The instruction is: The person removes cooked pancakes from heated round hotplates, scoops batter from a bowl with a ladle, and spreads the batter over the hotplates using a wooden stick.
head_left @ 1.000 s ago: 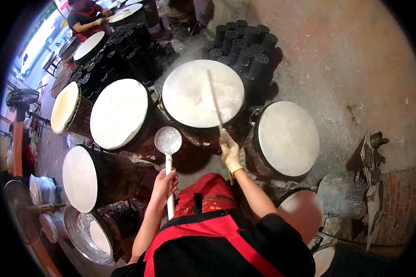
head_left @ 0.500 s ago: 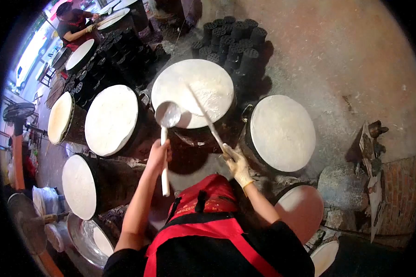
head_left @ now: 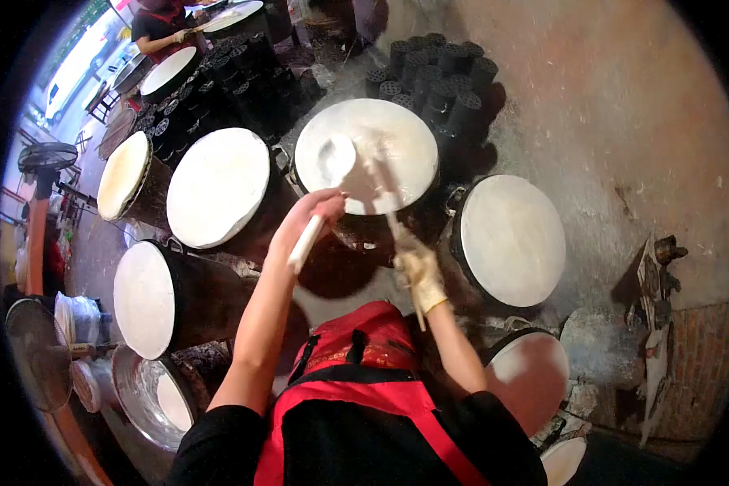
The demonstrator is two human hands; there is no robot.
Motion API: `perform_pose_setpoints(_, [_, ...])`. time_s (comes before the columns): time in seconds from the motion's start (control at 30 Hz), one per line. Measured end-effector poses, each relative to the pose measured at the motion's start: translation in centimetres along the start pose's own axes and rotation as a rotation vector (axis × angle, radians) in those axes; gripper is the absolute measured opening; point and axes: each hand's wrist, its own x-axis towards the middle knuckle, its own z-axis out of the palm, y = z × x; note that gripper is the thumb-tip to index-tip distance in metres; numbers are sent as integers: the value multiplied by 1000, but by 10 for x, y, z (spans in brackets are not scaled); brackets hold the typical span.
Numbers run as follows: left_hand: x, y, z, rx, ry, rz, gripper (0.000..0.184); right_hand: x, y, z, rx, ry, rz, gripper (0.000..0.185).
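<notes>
My bare left hand [head_left: 320, 209] is wrapped round the white handle of a metal ladle [head_left: 337, 160]. The ladle's round bowl is over the middle round vessel [head_left: 417, 158], whose top is a pale, whitish surface. Whether the bowl touches that surface I cannot tell. A pale glove covers my right hand [head_left: 419, 271], closed on a long wooden stick [head_left: 391, 190]. The stick's blurred far end reaches over the same pale surface, and its butt sticks out below the glove. A shadow falls between the two tools.
More pale-topped round vessels stand at left [head_left: 219, 188] and right [head_left: 513, 240]. Black perforated cylinders [head_left: 437, 89] are stacked behind. At the upper left a person [head_left: 164, 32] works at another vessel. A fan [head_left: 47, 158] stands far left; a metal basin [head_left: 134, 385] sits lower left.
My left hand and the ladle have moved forward, bringing the bowl farther over the middle vessel. The stick has drawn back through the gloved hand's side and stands steeper. The whole view has shifted slightly.
</notes>
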Motion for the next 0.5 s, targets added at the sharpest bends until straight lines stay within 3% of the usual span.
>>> perform_pose_setpoints(0.03, [-22,5,0,-239,-101,-98,9,7,-5,-5,1,64,-98,36])
perform_pose_setpoints(0.1, [-47,3,3,-157,-47,-102,11,17,-9,-11,-62,234,-350,34])
perform_pose_setpoints(0.17, [-47,7,-12,-218,48,-250,10,36,27,-17,335,150,-217,34])
perform_pose_setpoints(0.2, [-51,8,-14,-162,105,-271,10,20,47,-12,318,71,-183,35])
perform_pose_setpoints(0.27, [-62,2,-24,-58,105,-240,13,-17,62,4,-189,-16,-245,41])
perform_pose_setpoints(0.33, [-85,-7,-40,78,194,-165,15,-33,66,5,-446,-52,-295,53])
perform_pose_setpoints(0.4, [-112,-13,-60,175,245,-74,16,-15,56,-10,-419,86,-464,53])
perform_pose_setpoints(0.5, [-160,-26,-104,79,247,-62,14,26,77,-28,236,163,-353,43])
